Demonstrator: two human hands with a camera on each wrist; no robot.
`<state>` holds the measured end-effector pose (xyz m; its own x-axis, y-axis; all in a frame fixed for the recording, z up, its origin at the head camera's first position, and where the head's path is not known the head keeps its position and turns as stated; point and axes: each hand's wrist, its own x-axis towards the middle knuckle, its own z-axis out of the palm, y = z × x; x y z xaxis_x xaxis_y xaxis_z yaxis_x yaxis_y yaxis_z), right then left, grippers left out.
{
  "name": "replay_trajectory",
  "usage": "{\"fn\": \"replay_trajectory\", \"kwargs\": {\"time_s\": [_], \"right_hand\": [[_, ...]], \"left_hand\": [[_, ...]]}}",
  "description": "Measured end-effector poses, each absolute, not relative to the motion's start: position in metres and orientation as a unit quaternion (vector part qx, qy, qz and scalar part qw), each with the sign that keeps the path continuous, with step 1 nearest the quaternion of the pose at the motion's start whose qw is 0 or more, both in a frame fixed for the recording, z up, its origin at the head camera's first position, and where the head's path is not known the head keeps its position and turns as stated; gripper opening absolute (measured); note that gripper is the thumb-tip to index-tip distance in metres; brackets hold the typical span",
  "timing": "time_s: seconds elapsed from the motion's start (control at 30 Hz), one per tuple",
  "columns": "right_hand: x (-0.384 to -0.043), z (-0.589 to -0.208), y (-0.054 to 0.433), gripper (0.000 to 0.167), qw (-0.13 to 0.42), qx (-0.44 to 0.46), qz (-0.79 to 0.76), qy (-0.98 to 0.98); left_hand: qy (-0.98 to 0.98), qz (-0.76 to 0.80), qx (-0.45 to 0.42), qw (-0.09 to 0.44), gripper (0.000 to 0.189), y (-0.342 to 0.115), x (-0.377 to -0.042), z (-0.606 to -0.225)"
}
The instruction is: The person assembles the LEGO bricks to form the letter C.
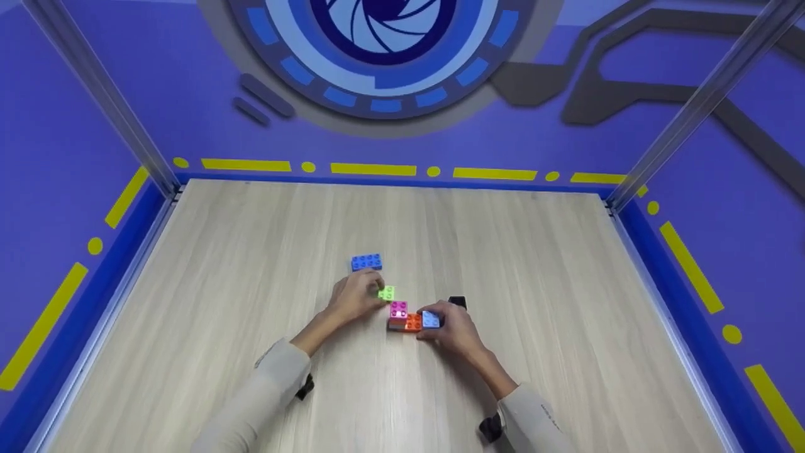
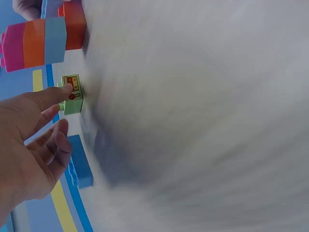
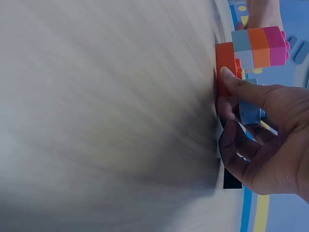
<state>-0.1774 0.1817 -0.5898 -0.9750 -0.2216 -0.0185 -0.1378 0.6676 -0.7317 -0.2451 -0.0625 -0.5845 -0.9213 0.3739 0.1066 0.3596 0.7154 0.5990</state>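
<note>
One green brick (image 1: 388, 293) apparently pinched at the tip of left grip (image 1: 356, 297)

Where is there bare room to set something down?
Bare table runs beyond the blue brick to the far wall, right of the black piece, and left of the left hand. Crowded between it and the right hand: green brick, stack.

The right hand (image 3: 277, 145) grips the orange-red base brick (image 3: 225, 52), which bears a light-blue, orange and pink stack (image 3: 259, 47) at one end and a blue brick (image 3: 249, 113) at the other.
</note>
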Motion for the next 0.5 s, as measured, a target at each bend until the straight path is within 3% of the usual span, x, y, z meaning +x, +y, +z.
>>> {"fn": "replay_trajectory", "kwargs": {"time_s": [0.5], "right_hand": [[-0.206,-0.582,0.17,0.04,0.068,-0.094,-0.393,0.912]], "left_hand": [[0.93,0.338,0.141,0.005,0.035,-0.102,-0.221,-0.59]]}}
